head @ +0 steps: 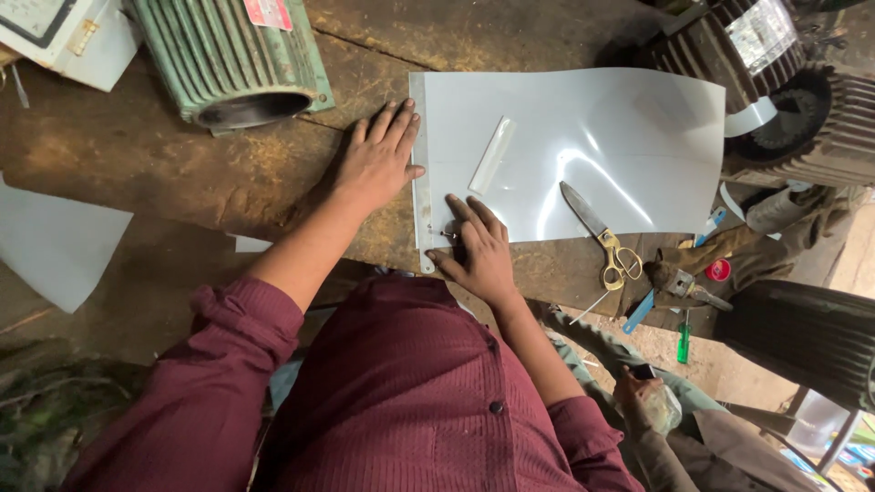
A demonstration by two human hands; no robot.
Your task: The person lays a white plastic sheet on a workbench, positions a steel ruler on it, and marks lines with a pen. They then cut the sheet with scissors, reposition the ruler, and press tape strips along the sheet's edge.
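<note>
A glossy white sheet (pixel 583 155), smooth and faintly curled so that light glares across it, lies flat on the worn wooden bench (pixel 155 164). The left hand (pixel 378 159) presses on the sheet's left edge with fingers spread and flat, gripping nothing. The right hand (pixel 478 251) rests at the sheet's lower left corner, its fingers curled narrowly around something small and dark; what it pinches is too small to make out. A narrow clear strip (pixel 492 155) lies slanted on the sheet, just right of the left hand. Scissors (pixel 602 239) with a grey blade and brass-coloured loops lie across the sheet's lower edge, the handles off the sheet on the bench.

Left of the sheet stands a green ribbed motor housing (pixel 232 59), its round opening facing the person; its top is cut off by the frame. Right of the sheet sit dark ribbed motor casings (pixel 811 118), partly out of view. Below the sheet's right corner lie small tools and a red cap (pixel 718 270), jumbled and hard to tell apart. Far left of the sheet, another pale sheet (pixel 55 241) is cut off at the edge. Below the scissors, another person's hand (pixel 643 396) holds a dark object.
</note>
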